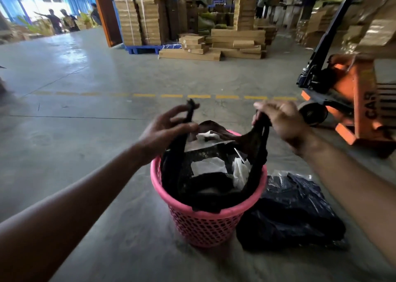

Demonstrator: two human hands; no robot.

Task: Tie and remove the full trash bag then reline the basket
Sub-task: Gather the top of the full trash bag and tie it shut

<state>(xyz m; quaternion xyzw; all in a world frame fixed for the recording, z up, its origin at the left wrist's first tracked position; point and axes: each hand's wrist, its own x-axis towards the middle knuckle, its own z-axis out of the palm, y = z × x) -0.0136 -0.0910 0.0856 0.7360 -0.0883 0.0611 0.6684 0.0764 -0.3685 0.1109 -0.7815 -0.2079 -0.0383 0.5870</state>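
Note:
A pink mesh basket (pixel 205 223) stands on the concrete floor, lined with a black trash bag (pixel 205 187) that holds white paper and plastic scraps. My left hand (pixel 165 131) grips the bag's left handle strip, pulled up above the rim. My right hand (pixel 282 120) is closed on the right handle, also lifted. The two handles are apart, with the bag mouth open between them. Just right of the basket, a pile of folded black bags (pixel 295 213) in clear wrap lies on the floor.
An orange pallet jack (pixel 351 101) with a box on it stands close at the right. Stacks of cardboard boxes (pixel 214 43) and a blue pallet sit further back. A dashed yellow line (pixel 171 95) crosses the floor. People stand far off at the upper left.

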